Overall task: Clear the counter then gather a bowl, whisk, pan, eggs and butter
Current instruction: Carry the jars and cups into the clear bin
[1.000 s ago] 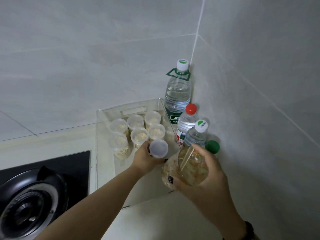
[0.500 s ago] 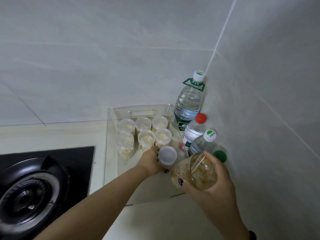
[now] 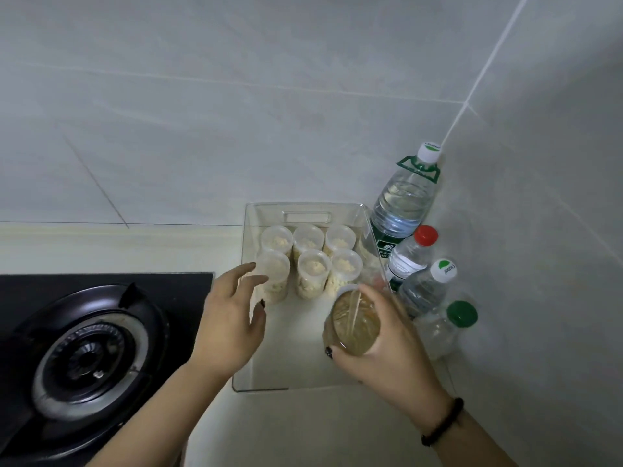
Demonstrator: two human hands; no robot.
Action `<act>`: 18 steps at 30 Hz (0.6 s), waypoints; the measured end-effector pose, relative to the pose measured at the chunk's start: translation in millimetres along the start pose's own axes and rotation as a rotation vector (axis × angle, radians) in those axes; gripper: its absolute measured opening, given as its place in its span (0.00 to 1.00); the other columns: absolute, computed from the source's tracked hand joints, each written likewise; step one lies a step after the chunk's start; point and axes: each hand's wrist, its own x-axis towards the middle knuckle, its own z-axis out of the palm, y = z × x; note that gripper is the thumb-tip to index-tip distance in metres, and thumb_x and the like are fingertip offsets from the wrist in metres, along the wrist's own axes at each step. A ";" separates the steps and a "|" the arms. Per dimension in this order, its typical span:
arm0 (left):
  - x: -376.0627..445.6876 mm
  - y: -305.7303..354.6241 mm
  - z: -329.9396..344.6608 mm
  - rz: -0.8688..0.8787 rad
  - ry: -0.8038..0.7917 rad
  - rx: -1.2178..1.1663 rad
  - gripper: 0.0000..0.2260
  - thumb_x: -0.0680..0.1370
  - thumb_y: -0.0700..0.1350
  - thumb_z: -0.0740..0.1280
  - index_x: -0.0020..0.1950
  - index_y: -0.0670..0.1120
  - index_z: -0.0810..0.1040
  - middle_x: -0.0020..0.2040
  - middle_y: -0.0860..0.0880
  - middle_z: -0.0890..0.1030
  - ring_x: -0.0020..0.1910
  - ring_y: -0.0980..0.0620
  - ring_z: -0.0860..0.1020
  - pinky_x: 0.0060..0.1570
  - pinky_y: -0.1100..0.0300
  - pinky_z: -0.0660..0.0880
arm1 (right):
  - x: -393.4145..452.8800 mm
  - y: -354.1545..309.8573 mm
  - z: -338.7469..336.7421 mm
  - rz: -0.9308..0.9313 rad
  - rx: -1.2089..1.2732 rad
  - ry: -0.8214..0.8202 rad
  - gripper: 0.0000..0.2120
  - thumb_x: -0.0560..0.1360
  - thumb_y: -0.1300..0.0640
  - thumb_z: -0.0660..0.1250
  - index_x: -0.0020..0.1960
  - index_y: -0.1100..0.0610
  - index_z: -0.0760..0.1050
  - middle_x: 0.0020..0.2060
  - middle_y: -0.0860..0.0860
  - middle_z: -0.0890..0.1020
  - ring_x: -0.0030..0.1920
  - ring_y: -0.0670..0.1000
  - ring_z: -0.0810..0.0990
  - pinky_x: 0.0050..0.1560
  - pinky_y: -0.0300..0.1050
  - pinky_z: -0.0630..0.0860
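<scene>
On the pale counter a clear plastic bin (image 3: 305,210) stands against the tiled wall. It holds several small lidded cups (image 3: 312,269) of yellowish crumbs. My right hand (image 3: 387,345) grips a tilted clear jar (image 3: 352,326) with brownish contents over the bin's right front part. Another small cup (image 3: 347,288) shows just behind the jar, mostly hidden. My left hand (image 3: 229,318) hovers at the bin's left wall with relaxed, spread fingers and holds nothing; its fingertips are close to the front-left cup (image 3: 274,267).
A black gas burner (image 3: 87,352) sits at the left. Three water bottles stand in the corner right of the bin: a tall one (image 3: 404,203), a red-capped one (image 3: 413,254) and a white-capped one (image 3: 428,288). A green-capped container (image 3: 445,326) is nearest.
My left hand has let go of the small white-lidded cup and drawn back to the left. The jar in my right hand has come slightly lower over the bin.
</scene>
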 end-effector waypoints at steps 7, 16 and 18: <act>2.6 7.8 3.9 -0.466 0.041 -0.442 0.29 0.74 0.29 0.61 0.71 0.51 0.67 0.61 0.55 0.73 0.59 0.55 0.75 0.56 0.66 0.68 | 50.0 -3.5 39.4 -0.148 -0.257 -0.223 0.45 0.64 0.42 0.74 0.74 0.47 0.56 0.65 0.44 0.65 0.67 0.47 0.61 0.69 0.40 0.61; 2.8 7.7 4.3 -0.481 0.041 -0.427 0.29 0.73 0.30 0.60 0.71 0.53 0.67 0.59 0.59 0.74 0.54 0.59 0.76 0.52 0.65 0.70 | 82.2 16.1 68.4 -0.374 -0.580 -0.379 0.41 0.65 0.42 0.72 0.72 0.50 0.58 0.64 0.48 0.64 0.65 0.51 0.61 0.68 0.46 0.60; 2.6 7.8 4.4 -0.486 0.043 -0.428 0.29 0.74 0.30 0.60 0.71 0.53 0.67 0.59 0.58 0.74 0.54 0.59 0.76 0.51 0.67 0.69 | 81.7 21.2 73.5 -0.372 -0.587 -0.374 0.42 0.65 0.42 0.72 0.72 0.50 0.57 0.65 0.48 0.63 0.66 0.51 0.61 0.68 0.46 0.59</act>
